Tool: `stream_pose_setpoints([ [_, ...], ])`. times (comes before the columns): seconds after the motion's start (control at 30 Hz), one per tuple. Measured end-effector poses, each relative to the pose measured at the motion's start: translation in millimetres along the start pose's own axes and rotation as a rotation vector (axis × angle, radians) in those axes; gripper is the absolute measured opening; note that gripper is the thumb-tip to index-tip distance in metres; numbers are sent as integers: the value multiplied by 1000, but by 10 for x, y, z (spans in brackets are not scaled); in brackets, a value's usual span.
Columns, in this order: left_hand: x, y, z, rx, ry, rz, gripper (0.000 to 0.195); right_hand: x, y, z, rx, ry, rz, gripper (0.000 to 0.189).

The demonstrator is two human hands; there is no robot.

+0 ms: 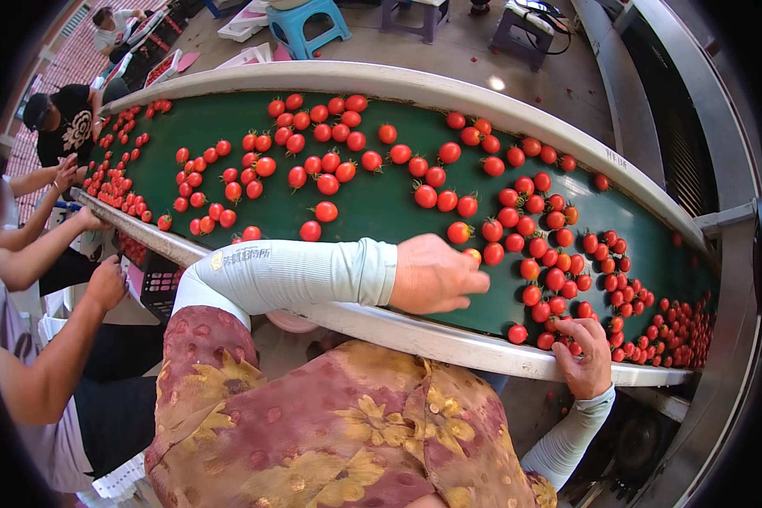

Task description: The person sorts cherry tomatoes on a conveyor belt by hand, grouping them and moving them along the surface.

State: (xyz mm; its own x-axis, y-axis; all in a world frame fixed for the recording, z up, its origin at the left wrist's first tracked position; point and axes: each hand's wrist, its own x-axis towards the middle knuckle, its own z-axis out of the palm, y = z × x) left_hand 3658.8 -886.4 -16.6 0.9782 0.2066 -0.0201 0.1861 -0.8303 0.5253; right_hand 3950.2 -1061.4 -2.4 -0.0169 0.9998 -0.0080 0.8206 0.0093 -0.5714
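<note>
Many small red tomatoes [327, 184], several with green stems, lie on a green conveyor belt [381, 213]. My left hand [441, 274] is over the belt's near side, palm down, its fingers pointing right beside a partly hidden orange-red tomato [473, 255]; its thumb and palm side are hidden. Farther right, my right hand [585, 357] is at the near rail, thumb and fingers apart, close to tomatoes [574, 348] at the belt's edge. Any contact with them is unclear. Pale sleeves cover both forearms.
White rails [419, 330] border the belt. A metal frame [727, 273] stands at its right end. Co-workers' bare arms [70, 343] reach in from the left, near a black crate [159, 286]. Beyond the far rail are a blue stool [308, 28] and dark stools [521, 35].
</note>
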Motion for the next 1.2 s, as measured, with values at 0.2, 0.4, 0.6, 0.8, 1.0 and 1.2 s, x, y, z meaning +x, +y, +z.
stream_pose_setpoints([
  [0.2, -9, -93, 91, 78, -205, -31, 34, 68, 310, -25, -145, 75, 53, 35],
  [0.4, 170, -423, 124, 141, 64, -128, 39, 95, 905, -28, -177, 139, 90, 39],
  [0.6, 251, -605, -39, 209, 414, -241, 43, 124, 907, -244, -182, 375, 85, 32],
  [0.8, 261, -250, -386, -39, 198, -366, 19, -259, 823, -480, -43, 340, 201, 20],
  [1.0, 99, 110, -517, -327, -345, -278, 10, -474, 514, -631, 93, -93, 102, 13],
  [1.2, 24, 109, -340, -274, -433, -302, 11, -346, 465, -348, 142, -180, -29, 19],
])
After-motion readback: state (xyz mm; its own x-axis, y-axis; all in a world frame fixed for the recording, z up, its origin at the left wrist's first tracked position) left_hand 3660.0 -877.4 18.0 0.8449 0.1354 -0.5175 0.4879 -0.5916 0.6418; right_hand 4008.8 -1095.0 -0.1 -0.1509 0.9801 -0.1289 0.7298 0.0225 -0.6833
